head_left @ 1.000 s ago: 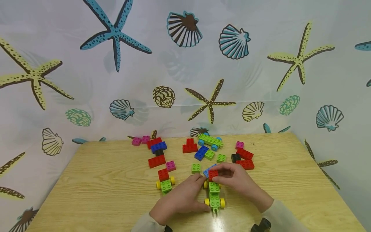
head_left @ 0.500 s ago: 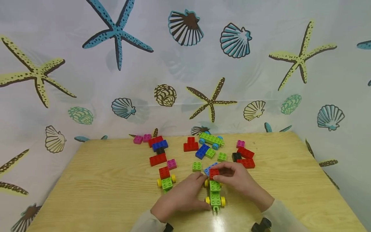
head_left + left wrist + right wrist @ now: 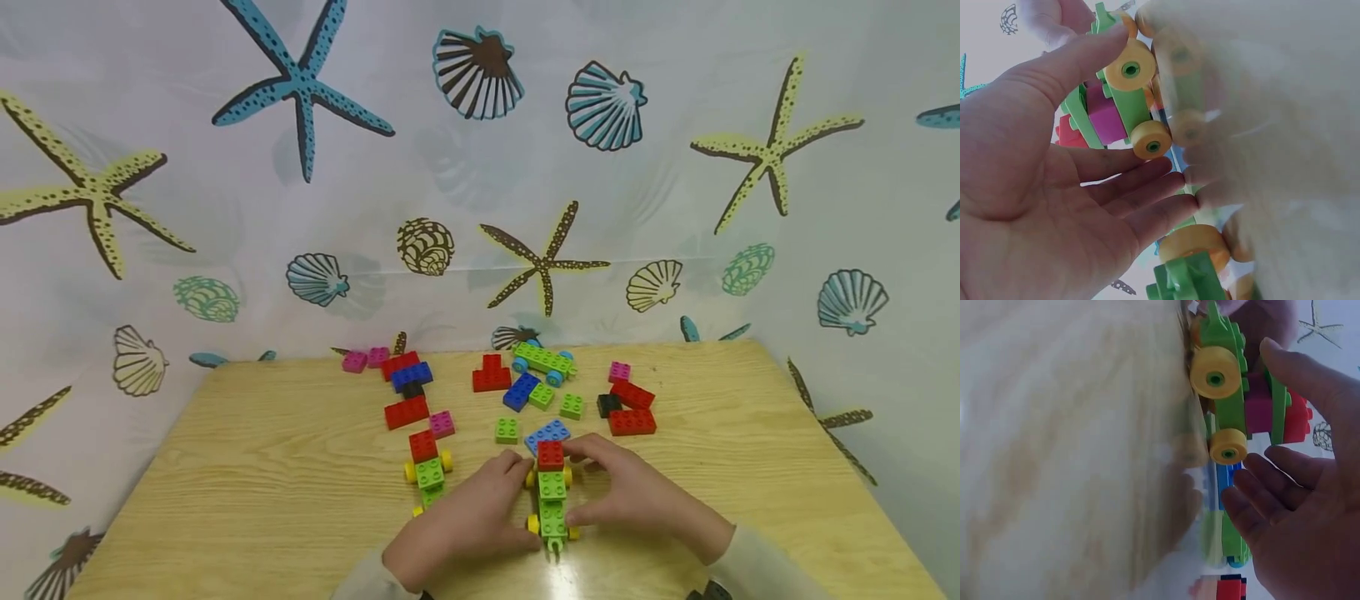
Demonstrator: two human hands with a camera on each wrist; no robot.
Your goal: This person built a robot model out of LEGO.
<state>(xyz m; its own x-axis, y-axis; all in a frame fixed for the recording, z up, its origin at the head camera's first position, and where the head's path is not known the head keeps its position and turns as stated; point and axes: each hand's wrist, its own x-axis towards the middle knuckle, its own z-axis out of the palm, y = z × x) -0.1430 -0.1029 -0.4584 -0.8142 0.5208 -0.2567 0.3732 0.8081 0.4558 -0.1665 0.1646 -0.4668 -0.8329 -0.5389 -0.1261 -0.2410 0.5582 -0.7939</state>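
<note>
A small toy car (image 3: 552,487) of green bricks on yellow wheels stands on the table between my hands. On its far end sits a red brick (image 3: 551,455); a purple brick (image 3: 1258,405) shows under its green top piece in the right wrist view. My left hand (image 3: 471,518) lies along the car's left side, thumb and index finger spread beside the yellow wheels (image 3: 1151,139). Along the right side is my right hand (image 3: 637,493), fingers loosely extended, thumb near the car's near end. Both palms face the car. Exact contact of the fingertips is hard to tell.
A similar green car (image 3: 431,475) with a red brick stands left, partly behind my left hand. Beyond lie a light blue brick (image 3: 548,434), a green car base (image 3: 543,361) with blue wheels, red bricks (image 3: 632,422) and several loose bricks. A patterned cloth (image 3: 480,167) hangs behind.
My right hand has let go of the red brick on the car and spread along the car's right side. The red brick stays on top. The left hand has barely moved.
</note>
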